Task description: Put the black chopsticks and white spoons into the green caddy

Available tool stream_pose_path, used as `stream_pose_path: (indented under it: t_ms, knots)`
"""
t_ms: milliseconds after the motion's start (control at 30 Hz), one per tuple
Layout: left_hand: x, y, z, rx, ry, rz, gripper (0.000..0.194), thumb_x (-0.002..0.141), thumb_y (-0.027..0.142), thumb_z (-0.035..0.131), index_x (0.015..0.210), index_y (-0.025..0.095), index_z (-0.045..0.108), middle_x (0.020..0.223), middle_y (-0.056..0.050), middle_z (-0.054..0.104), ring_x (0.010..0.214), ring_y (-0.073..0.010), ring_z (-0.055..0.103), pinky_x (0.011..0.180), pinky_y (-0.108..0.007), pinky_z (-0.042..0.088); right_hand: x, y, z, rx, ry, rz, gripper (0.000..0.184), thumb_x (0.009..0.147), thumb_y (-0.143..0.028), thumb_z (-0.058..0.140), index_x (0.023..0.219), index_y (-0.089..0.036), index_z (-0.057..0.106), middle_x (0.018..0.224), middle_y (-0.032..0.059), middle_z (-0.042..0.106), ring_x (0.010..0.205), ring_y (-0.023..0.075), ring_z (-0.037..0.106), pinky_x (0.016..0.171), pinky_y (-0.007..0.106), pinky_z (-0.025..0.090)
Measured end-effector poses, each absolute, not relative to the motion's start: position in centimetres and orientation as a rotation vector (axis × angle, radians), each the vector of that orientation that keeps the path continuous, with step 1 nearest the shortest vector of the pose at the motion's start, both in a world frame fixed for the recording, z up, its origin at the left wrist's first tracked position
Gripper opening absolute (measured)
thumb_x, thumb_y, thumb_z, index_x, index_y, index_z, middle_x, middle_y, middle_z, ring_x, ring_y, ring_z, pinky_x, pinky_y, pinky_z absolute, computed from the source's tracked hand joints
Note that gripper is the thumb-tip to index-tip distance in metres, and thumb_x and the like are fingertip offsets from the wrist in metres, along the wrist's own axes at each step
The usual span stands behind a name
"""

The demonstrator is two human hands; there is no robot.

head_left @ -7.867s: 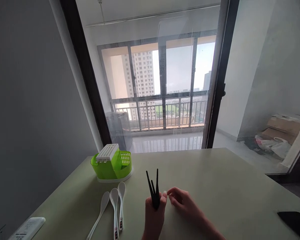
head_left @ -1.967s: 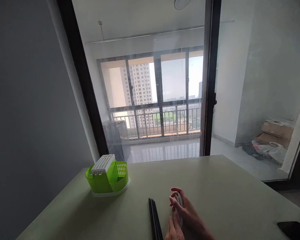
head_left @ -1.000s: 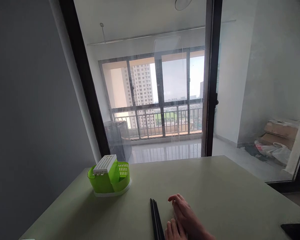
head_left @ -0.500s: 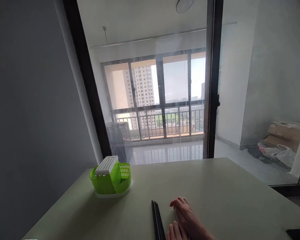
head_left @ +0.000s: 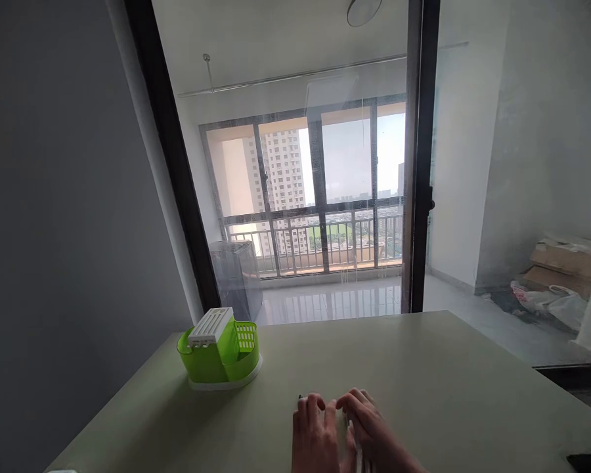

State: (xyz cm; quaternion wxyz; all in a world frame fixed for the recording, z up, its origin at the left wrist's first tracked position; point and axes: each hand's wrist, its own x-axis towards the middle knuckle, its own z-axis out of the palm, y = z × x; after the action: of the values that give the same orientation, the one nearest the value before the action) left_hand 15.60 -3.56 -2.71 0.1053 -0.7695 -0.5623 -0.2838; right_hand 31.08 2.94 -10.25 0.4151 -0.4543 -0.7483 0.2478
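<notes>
My left hand (head_left: 315,437) lies flat near the table's front edge, fingers stretched forward over the black chopsticks (head_left: 300,398); only their far tip shows past my fingertips. My right hand (head_left: 374,430) rests just to its right, touching it, fingers curled down over a pale white thing (head_left: 343,427) that looks like the white spoons. Most of that white thing is hidden under both hands. A green cutlery holder (head_left: 219,355) with a white slotted lid stands apart, at the far left of the table.
The pale green table (head_left: 448,381) ends at a glass sliding door with a black frame (head_left: 418,197). A black phone (head_left: 588,463) lies at the lower right edge. A white corner of something (head_left: 59,470) shows at the lower left.
My left hand has slid forward over the chopsticks and now covers them beside my right hand. Long before, it held the chopsticks upright, with three spoons lying on the table.
</notes>
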Motion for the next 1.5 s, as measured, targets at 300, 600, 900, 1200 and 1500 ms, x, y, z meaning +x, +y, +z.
stream_pose_path:
  t_ms: [300,600,900,1200,1500]
  knots:
    - [-2.0,6.3,9.7,-1.63,-1.521,-0.92,0.04,0.097,0.043,0.046,0.119,0.015,0.065,0.13,-0.019,0.062,0.127,-0.0402,0.05,0.105,-0.059,0.042,31.4,2.0,-8.1,-1.128,-1.75,0.744,0.032,0.097,-0.036,0.045,0.1,-0.022,0.073,0.101,0.0091,0.072,0.098,0.0252,0.066,0.087,0.036,0.051]
    - [-6.6,8.2,9.2,-1.832,-1.563,-0.784,0.058,0.1,0.054,0.031,0.122,0.014,0.067,0.131,-0.017,0.069,0.124,-0.0349,0.061,0.111,-0.054,0.042,31.9,2.2,-7.2,-1.142,-1.484,0.816,0.04,0.093,-0.054,0.053,0.104,-0.022,0.074,0.106,0.0092,0.076,0.094,0.0239,0.071,0.085,0.032,0.055]
    - [3.6,7.5,10.0,-2.17,-1.649,-0.794,0.049,0.104,0.049,0.034,0.129,0.02,0.064,0.137,-0.011,0.066,0.124,-0.0292,0.063,0.102,-0.044,0.051,33.2,3.4,-8.3,-1.293,-1.199,0.689,0.044,0.088,-0.059,0.05,0.095,-0.022,0.072,0.097,0.0091,0.078,0.088,0.0258,0.074,0.076,0.033,0.057]
    - [15.2,6.3,10.6,-2.501,-1.531,-0.595,0.056,0.106,0.052,0.025,0.138,0.021,0.059,0.144,-0.016,0.059,0.12,-0.0299,0.067,0.092,-0.043,0.057,33.8,2.9,-7.8,-1.333,-1.186,0.672,0.046,0.09,-0.059,0.045,0.1,-0.021,0.07,0.095,0.0096,0.078,0.088,0.0266,0.074,0.074,0.034,0.056]
    - [17.2,4.8,10.6,-2.573,-1.405,-0.58,0.054,0.107,0.051,0.028,0.141,0.02,0.057,0.15,-0.016,0.054,0.118,-0.0286,0.068,0.09,-0.04,0.058,34.2,2.8,-7.9,-1.314,-1.123,0.65,0.041,0.091,-0.056,0.047,0.102,-0.021,0.065,0.099,0.0102,0.076,0.089,0.0258,0.071,0.078,0.036,0.055]
